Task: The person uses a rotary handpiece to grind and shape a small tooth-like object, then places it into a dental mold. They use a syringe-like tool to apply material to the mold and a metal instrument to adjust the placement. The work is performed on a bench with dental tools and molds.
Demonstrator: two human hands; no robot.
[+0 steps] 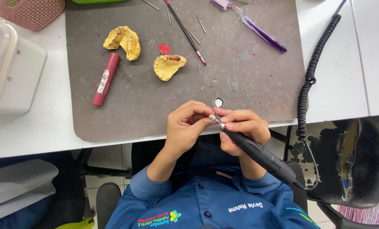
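My right hand (pixel 242 127) grips a black rotary handpiece (pixel 257 154) near its metal tip, its body running down to the right. My left hand (pixel 187 125) pinches a tiny piece (pixel 212 117) against the tool's tip, at the near edge of the grey work mat (pixel 249 76). The piece is too small to make out. On the mat farther away lie two yellow dental casts, one (pixel 124 41) at the upper left and one (pixel 168 65) in the middle, the latter with small dark teeth along its edge.
A red tube (pixel 106 79) lies left on the mat. Thin metal tools and a black-handled instrument (pixel 185 32) lie at the top, a purple toothbrush (pixel 257 27) upper right. A black coiled cord (pixel 310 76) runs down the right. White boxes (pixel 11 72) stand left, a worn chair (pixel 355 157) right.
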